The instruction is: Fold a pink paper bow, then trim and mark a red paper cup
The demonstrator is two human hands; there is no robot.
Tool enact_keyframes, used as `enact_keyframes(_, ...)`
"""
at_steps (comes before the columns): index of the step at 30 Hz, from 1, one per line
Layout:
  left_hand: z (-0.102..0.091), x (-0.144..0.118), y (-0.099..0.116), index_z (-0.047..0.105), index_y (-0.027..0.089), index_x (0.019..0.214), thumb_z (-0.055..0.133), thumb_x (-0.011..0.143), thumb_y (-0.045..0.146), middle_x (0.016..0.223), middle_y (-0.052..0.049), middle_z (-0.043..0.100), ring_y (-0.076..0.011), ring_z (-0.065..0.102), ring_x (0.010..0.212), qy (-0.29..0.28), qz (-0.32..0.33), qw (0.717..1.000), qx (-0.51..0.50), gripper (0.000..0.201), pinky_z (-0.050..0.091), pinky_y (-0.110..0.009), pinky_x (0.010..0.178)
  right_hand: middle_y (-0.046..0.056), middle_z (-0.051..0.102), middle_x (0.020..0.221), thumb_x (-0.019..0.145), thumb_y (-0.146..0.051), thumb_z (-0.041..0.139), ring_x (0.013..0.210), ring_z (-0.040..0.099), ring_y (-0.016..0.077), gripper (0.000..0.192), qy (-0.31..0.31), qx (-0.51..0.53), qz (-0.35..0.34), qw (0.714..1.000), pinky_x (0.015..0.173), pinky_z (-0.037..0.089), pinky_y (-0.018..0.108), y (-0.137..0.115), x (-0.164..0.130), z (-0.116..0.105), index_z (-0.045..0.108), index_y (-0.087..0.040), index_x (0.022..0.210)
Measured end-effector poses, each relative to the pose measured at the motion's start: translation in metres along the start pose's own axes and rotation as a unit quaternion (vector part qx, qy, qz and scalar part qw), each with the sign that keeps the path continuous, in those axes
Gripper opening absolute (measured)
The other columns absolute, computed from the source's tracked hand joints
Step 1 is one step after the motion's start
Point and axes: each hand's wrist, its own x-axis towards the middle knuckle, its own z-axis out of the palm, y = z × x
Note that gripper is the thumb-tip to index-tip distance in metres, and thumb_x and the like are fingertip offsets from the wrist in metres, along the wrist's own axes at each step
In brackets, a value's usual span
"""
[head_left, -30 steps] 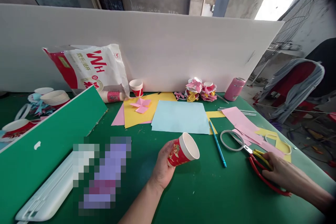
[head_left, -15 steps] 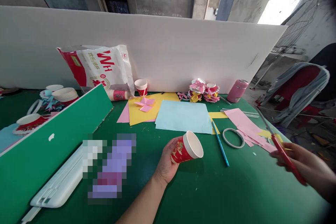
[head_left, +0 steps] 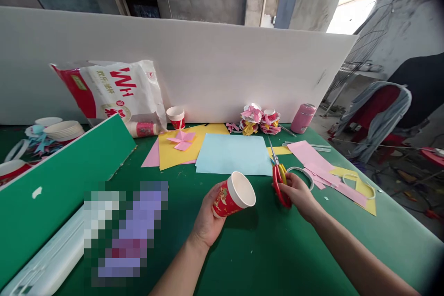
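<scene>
A: Over the green bench [head_left: 263,249], near its front edge, the left hand [head_left: 208,222] is wrapped round a red paper cup [head_left: 233,195]. Why tipped like that?

B: It lies almost on its side, white mouth turned up and to the right, so the rim faces the other hand. The fingers close on the lower wall and base, leaving the rim bare.

A: And the right hand [head_left: 299,194]?

B: Clenched on the red and yellow handles of a pair of scissors [head_left: 277,175], just beside the cup. The blades point away, toward the white board [head_left: 222,64], tips over the edge of the light blue sheet [head_left: 234,155]. I cannot tell whether the blades are parted.

A: The papers?

B: Laid flat behind the cup: yellow paper [head_left: 176,150] with a pink folded pinwheel [head_left: 181,140] on it, pink strips [head_left: 319,164] to the right with a tape ring [head_left: 301,173] close by, all within arm's reach.

A: Anything finished?

B: Two trimmed cups with paper bows [head_left: 260,119] stand against the board, out of the way, next to a pink canister [head_left: 303,118].
</scene>
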Motion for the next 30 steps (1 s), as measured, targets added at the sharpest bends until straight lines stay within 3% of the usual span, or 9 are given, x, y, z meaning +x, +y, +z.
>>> enact_keyframes(4, 0.0, 0.0, 0.0, 0.067, 0.017, 0.089, 0.067, 0.073, 0.035, 0.084, -0.004, 0.07, -0.0193, 0.063, 0.083, -0.01, 0.002, 1.0, 0.013, 0.025, 0.051, -0.028, 0.068, -0.005, 0.058, 0.056, 0.063, -0.011, 0.068, 0.046, 0.057, 0.013, 0.025, 0.026, -0.012, -0.028, 0.999, 0.041, 0.048, 0.022, -0.002, 0.013, -0.022, 0.052, -0.019, 0.08)
enact_keyframes(7, 0.001, 0.0, 0.0, 0.067, 0.017, 0.09, 0.066, 0.073, 0.037, 0.086, -0.004, 0.069, -0.0194, 0.063, 0.084, -0.015, 0.012, 0.999, 0.03, 0.026, 0.05, -0.028, 0.068, -0.004, 0.058, 0.062, 0.064, -0.015, 0.069, 0.05, 0.055, 0.0121, 0.027, 0.028, -0.002, -0.057, 0.998, 0.043, 0.047, 0.021, -0.009, 0.01, -0.025, 0.053, -0.018, 0.086)
enact_keyframes(10, 0.003, 0.0, 0.001, 0.066, 0.017, 0.091, 0.063, 0.075, 0.038, 0.089, -0.006, 0.069, -0.02, 0.062, 0.086, -0.018, 0.029, 0.998, 0.057, 0.027, 0.05, -0.028, 0.069, -0.006, 0.054, 0.062, 0.066, -0.026, 0.072, 0.047, 0.048, 0.0086, 0.031, 0.008, 0.03, -0.092, 0.995, 0.04, 0.04, 0.018, -0.016, -0.008, -0.013, 0.053, -0.02, 0.09)
enact_keyframes(14, 0.005, 0.0, 0.0, 0.063, 0.015, 0.094, 0.065, 0.073, 0.04, 0.086, -0.007, 0.067, -0.019, 0.062, 0.079, 0.001, 0.063, 0.991, 0.116, 0.032, 0.048, -0.027, 0.066, -0.008, 0.043, 0.049, 0.072, -0.037, 0.068, 0.038, 0.036, 0.0069, 0.029, -0.106, 0.078, -0.106, 0.986, 0.036, 0.031, 0.02, -0.018, -0.038, 0.015, 0.057, -0.018, 0.091)
enact_keyframes(19, 0.006, -0.003, -0.002, 0.06, 0.018, 0.098, 0.071, 0.066, 0.038, 0.085, -0.003, 0.062, -0.0177, 0.061, 0.071, 0.049, 0.119, 0.968, 0.218, 0.04, 0.047, -0.027, 0.063, 0.002, 0.062, 0.072, 0.059, -0.037, 0.077, 0.058, 0.055, 0.0151, 0.032, -0.136, -0.008, -0.152, 0.979, 0.05, 0.047, 0.025, -0.01, -0.052, 0.041, 0.062, -0.02, 0.082)
enact_keyframes(22, 0.006, -0.008, -0.002, 0.061, 0.018, 0.101, 0.074, 0.063, 0.037, 0.091, -0.004, 0.06, -0.019, 0.06, 0.077, 0.058, 0.147, 0.95, 0.268, 0.045, 0.047, -0.028, 0.066, 0.001, 0.062, 0.069, 0.053, -0.036, 0.081, 0.059, 0.056, 0.0166, 0.035, -0.126, -0.029, -0.152, 0.98, 0.052, 0.049, 0.026, -0.003, -0.051, 0.05, 0.06, -0.02, 0.077)
enact_keyframes(27, 0.005, -0.012, -0.006, 0.052, 0.018, 0.113, 0.072, 0.066, 0.037, 0.11, -0.01, 0.055, -0.0228, 0.058, 0.091, 0.045, 0.189, 0.928, 0.319, 0.055, 0.048, -0.034, 0.078, -0.001, 0.062, 0.071, 0.06, -0.037, 0.077, 0.065, 0.058, 0.0166, 0.032, -0.082, 0.008, -0.115, 0.99, 0.056, 0.05, 0.023, 0.015, -0.045, 0.05, 0.061, -0.021, 0.082)
enact_keyframes(30, 0.005, -0.012, -0.009, 0.047, 0.019, 0.116, 0.069, 0.069, 0.038, 0.113, -0.012, 0.054, -0.0253, 0.057, 0.097, 0.031, 0.195, 0.929, 0.313, 0.055, 0.048, -0.038, 0.081, -0.002, 0.061, 0.07, 0.059, -0.037, 0.078, 0.063, 0.057, 0.0148, 0.033, -0.072, 0.015, -0.098, 0.992, 0.055, 0.05, 0.02, 0.024, -0.043, 0.045, 0.061, -0.022, 0.083)
